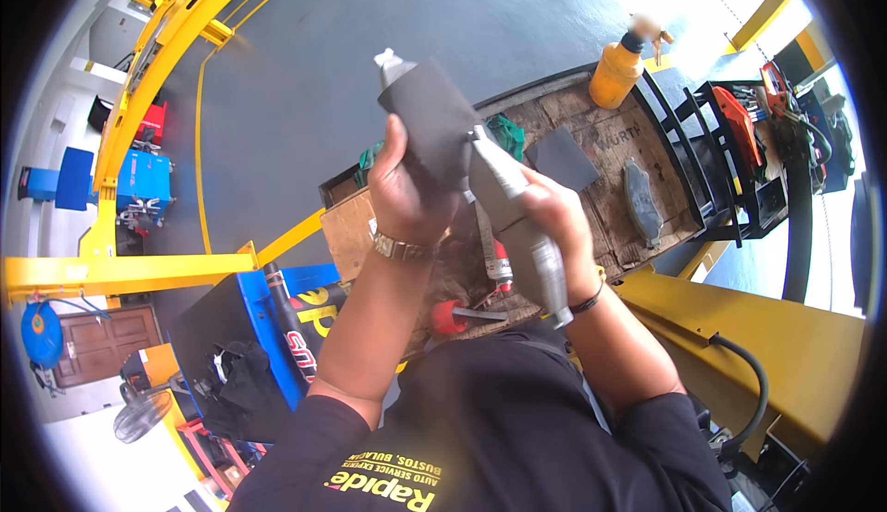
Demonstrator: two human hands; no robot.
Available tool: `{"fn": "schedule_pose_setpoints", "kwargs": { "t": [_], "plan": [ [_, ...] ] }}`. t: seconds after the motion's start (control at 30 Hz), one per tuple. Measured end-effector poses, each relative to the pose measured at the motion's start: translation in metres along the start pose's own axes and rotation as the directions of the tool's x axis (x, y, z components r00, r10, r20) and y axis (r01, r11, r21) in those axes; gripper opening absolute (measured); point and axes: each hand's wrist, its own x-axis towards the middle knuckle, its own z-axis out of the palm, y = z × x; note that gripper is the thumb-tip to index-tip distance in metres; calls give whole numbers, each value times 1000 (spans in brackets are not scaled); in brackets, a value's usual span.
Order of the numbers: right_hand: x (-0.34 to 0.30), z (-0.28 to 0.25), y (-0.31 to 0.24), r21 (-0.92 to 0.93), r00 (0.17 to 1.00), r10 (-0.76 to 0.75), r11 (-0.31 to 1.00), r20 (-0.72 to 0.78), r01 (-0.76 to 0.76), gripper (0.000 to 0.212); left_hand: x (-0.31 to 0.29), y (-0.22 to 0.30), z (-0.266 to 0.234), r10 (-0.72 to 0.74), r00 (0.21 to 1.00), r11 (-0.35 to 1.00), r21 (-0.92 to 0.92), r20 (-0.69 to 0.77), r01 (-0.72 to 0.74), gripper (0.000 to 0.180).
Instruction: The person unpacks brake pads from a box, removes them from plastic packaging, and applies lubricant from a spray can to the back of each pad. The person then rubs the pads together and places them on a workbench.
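My left hand (407,184) is closed around a brake pad (427,110). Its dark flat face shows, and a silver tab sticks out at the far end. In my right hand (559,225) is a second brake pad (527,235), held at a slant with its grey metal side showing. The two pads meet or overlap near the middle, where I cannot tell if they touch. Below them stands a worn wooden tray bench (605,212). On it lie another brake pad (641,200) and a dark square sheet (562,157), both to the right of my hands.
A yellow spray bottle (616,73) stands at the bench's far edge. Green cloth (505,135), a red-capped can (499,267) and a red-headed tool (453,316) lie near my hands. Cardboard (349,233) sits left. A yellow lift arm (739,327) runs at the right.
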Motion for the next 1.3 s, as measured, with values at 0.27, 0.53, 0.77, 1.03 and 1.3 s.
{"fn": "schedule_pose_setpoints", "kwargs": {
  "t": [0.27,0.53,0.77,1.03,1.3],
  "plan": [
    [18,-103,30,491,979,36,861,198,-131,56,-33,16,-61,-6,996,1000,-8,-87,5,53],
    [15,-115,35,519,974,220,826,58,-218,55,-59,22,-76,36,941,983,183,-336,28,46],
    [23,-122,60,63,984,179,982,-11,-178,63,-54,-8,-94,56,857,948,297,-512,115,31],
    [34,-61,54,-761,974,-159,649,-161,-20,69,-38,-74,-73,144,817,879,451,-559,154,21],
    [41,-66,63,-973,947,-314,184,75,138,39,-41,-83,-55,-178,844,968,62,-506,241,25]
  ]
}}
